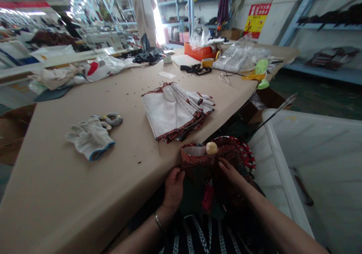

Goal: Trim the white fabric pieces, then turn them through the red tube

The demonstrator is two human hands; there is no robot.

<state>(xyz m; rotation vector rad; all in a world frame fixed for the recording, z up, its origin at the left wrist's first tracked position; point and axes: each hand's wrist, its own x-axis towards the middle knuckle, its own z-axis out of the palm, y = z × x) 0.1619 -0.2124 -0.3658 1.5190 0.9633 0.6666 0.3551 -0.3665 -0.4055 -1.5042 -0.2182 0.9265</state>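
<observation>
At the table's front edge, both hands are on a dark red patterned fabric piece with a pale inner face. My left hand pinches its left lower edge between thumb and fingers. On the right side, my right hand grips the same cloth, its fingers partly hidden behind it. A cream-coloured rounded object sits at the top of the cloth; its kind is unclear. Just beyond lies a fanned stack of white cloth pieces with dark red patterned borders. More dark red patterned fabric lies behind my right hand.
White work gloves lie on the brown-covered table to the left. A large white bin stands close on the right. Further back are an orange box, clear plastic bags and a green handheld fan.
</observation>
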